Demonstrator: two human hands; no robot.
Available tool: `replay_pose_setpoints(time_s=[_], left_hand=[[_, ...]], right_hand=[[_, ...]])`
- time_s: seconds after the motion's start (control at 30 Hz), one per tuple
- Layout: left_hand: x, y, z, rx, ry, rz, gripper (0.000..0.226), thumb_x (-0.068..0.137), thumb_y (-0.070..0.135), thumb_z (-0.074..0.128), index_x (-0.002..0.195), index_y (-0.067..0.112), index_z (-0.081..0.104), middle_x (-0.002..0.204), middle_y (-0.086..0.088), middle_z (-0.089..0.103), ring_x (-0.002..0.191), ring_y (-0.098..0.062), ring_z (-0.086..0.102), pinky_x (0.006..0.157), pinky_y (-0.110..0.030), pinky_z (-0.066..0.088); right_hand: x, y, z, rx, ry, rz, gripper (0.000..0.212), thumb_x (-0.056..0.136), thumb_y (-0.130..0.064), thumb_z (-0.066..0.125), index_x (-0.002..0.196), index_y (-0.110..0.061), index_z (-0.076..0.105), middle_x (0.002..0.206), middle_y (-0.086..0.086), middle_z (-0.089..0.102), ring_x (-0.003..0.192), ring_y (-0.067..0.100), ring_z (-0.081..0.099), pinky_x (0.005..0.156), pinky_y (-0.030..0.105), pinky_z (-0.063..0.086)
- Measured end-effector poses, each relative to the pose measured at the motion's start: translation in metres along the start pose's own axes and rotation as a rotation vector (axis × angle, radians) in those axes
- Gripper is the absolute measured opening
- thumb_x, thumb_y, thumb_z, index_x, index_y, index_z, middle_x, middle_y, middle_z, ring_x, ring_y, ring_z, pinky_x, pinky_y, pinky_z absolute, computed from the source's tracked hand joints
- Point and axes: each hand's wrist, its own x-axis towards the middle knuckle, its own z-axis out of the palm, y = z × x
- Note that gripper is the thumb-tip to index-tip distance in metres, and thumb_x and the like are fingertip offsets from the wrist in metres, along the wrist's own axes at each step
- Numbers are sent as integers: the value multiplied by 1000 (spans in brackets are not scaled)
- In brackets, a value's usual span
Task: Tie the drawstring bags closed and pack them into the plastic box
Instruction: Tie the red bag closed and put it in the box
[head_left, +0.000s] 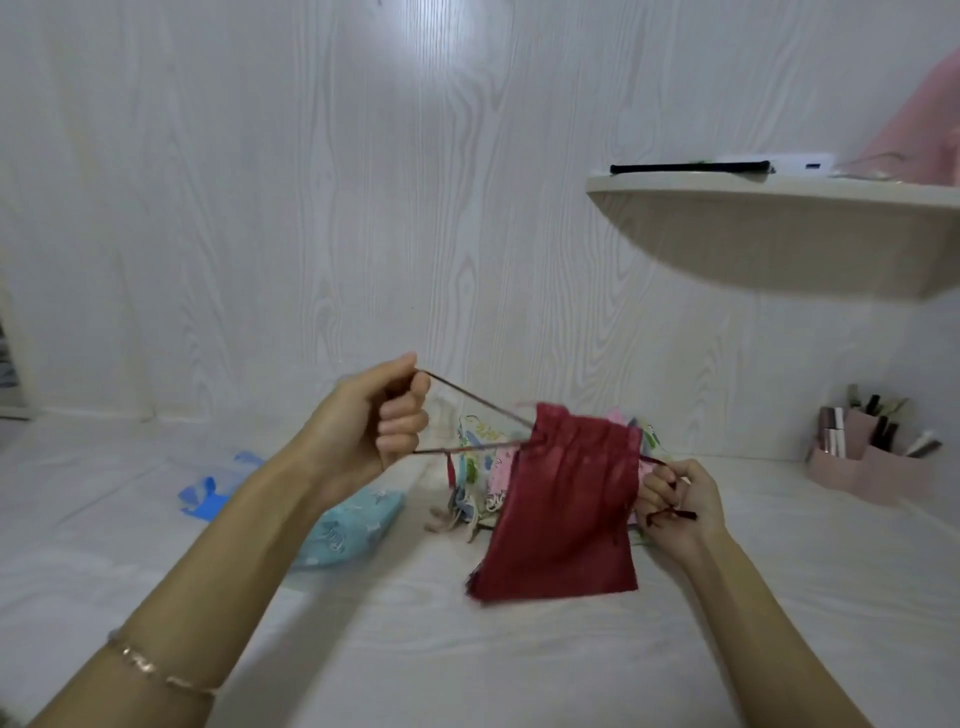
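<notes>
We hold the red bag (563, 499) up over the middle of the white surface (467, 665), between our two hands, with its gathered mouth at the top and its flat bottom hanging toward the near edge. Whether the bottom touches the surface we cannot tell.

Our left hand (379, 415) is a closed fist around the left cord (478, 402). Two taut strands run from that fist down and rightward to the left corner of the mouth. Our right hand (680, 504) sits just beside the bag's right edge, lower than the left, and its fingertips pinch the right cord (670, 514), whose dark ends poke out past them.

The relation that matters is this: the mouth runs left to right between the grips, and the two cords leave it in opposite directions along that same line. The left hand stands well away from the mouth and the right hand is close to it. The mouth looks puckered but not fully drawn in, so we judge that the next pull should go straight outward along that line, after which the cord ends can be brought together to knot.

A pile of patterned bags (483, 467) lies right behind the red one, toward the far edge. A pale blue bag (353, 525) lies to its left under our left forearm. A blue plastic thing (208, 493) near the left edge may be the box, though it is too blurred to say
</notes>
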Motion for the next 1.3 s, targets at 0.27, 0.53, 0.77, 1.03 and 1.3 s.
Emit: replay_pose_setpoints(time_s=[0.27,0.53,0.77,1.03,1.3], left_hand=[[3,-2,-6,479,318,288,12,88,25,65,94,18,72,57,7,35,45,-9,31,38,-15,27],[2,-19,-10,1252,124,211,105,85,22,69,147,48,-12,86,10,71,69,-17,65,54,-18,51],[-1,-18,-21,1029,208,270,93,83,35,71,150,34,7,57,1,40,51,-7,40,53,-24,46],[-14,-5,-33,1112,400,477,95,84,15,71,150,41,7,56,0,43,53,-12,44,57,-34,53],[-28,-1,2,1446,76,559,100,82,20,67,143,58,-1,69,7,47,60,-8,47,67,-30,48]], right_hand=[[-1,-1,3,-23,40,57,59,9,-6,82,44,-18,36,37,-5,24,46,9,6,29,20,16],[2,11,32,249,117,3,18,87,-5,45,81,-11,60,100,8,70,94,22,69,87,38,52],[2,12,32,344,65,-61,55,61,19,65,108,-9,62,68,3,54,55,13,51,54,28,53],[-12,6,14,82,29,-25,80,21,5,92,84,-15,48,57,1,47,40,12,37,41,20,37],[-32,9,80,-328,-155,166,36,56,-17,88,84,-1,71,61,4,55,41,6,40,31,14,31]])
